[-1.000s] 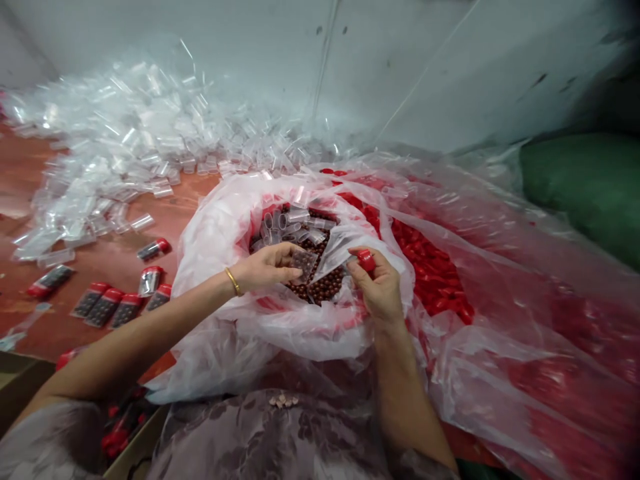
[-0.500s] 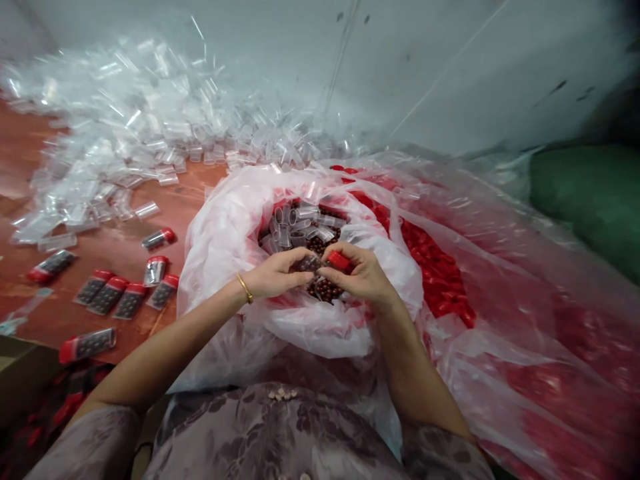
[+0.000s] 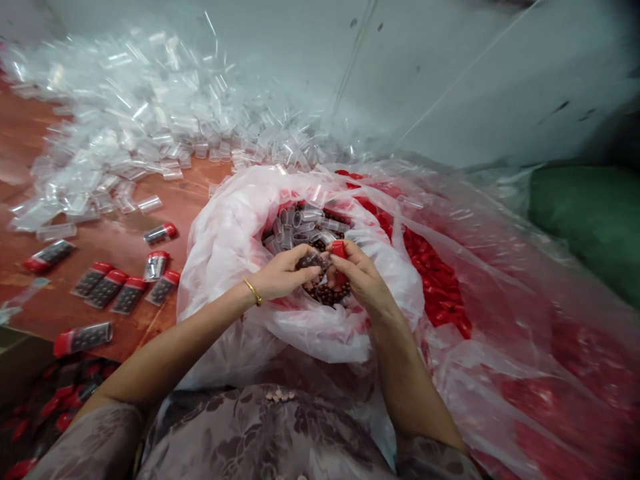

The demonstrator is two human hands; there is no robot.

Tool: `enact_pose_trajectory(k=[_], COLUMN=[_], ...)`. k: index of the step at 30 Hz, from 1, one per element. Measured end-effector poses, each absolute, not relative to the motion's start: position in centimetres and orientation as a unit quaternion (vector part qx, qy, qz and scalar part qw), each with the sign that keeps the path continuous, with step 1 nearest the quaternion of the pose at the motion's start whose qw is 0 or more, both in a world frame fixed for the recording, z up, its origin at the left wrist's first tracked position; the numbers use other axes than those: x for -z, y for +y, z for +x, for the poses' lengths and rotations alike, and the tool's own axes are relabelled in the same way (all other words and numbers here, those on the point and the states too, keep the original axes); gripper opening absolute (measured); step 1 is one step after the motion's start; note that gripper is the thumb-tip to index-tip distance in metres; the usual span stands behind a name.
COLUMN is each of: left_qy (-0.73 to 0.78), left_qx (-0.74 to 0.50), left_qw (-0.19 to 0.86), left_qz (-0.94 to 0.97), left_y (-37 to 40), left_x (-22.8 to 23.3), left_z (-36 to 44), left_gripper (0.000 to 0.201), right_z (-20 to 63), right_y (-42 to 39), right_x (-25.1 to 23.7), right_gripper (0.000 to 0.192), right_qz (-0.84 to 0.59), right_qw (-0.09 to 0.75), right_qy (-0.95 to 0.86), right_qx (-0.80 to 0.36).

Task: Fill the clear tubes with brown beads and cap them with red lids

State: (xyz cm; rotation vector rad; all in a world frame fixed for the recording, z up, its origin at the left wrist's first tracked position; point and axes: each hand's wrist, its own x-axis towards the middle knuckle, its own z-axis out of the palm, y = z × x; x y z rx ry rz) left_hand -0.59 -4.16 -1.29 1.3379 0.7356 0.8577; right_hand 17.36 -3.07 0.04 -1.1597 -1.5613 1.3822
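Observation:
My left hand (image 3: 287,272) is closed on a clear plastic tube (image 3: 314,259) filled with dark brown beads. My right hand (image 3: 359,270) pinches a red cap (image 3: 339,249) close to the tube's right end; whether cap and tube touch I cannot tell. Both hands are above the opening of a white plastic bag (image 3: 215,247) with a rolled-down rim. Inside it lie loose brown beads (image 3: 333,293) and several empty clear tubes (image 3: 287,237).
A large heap of clear tubes (image 3: 145,120) covers the back left of the reddish-brown table (image 3: 165,190). Several red-capped, bead-filled tubes (image 3: 106,290) lie at left. More are in a box below. Red caps (image 3: 437,287) under clear plastic sheeting fill the right, near a green bundle (image 3: 585,213).
The red cap in my right hand has tipped from slanted to more upright at the tube's end. My right fingers have shifted around it. The view has shifted slightly.

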Motion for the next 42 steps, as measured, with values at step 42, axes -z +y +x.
enact_pose_trajectory(k=[42], left_qy=[0.395], left_qx=[-0.384], left_qw=[0.535], left_qz=[0.641], left_y=[-5.1], left_x=[1.0], left_z=[-0.5], left_gripper=[0.026], right_z=[16.4], right_y=[-6.5], right_x=[0.0], right_gripper=[0.064], right_qz=[-0.364], right_qw=[0.303], right_qy=[-0.875], right_qx=[0.094])
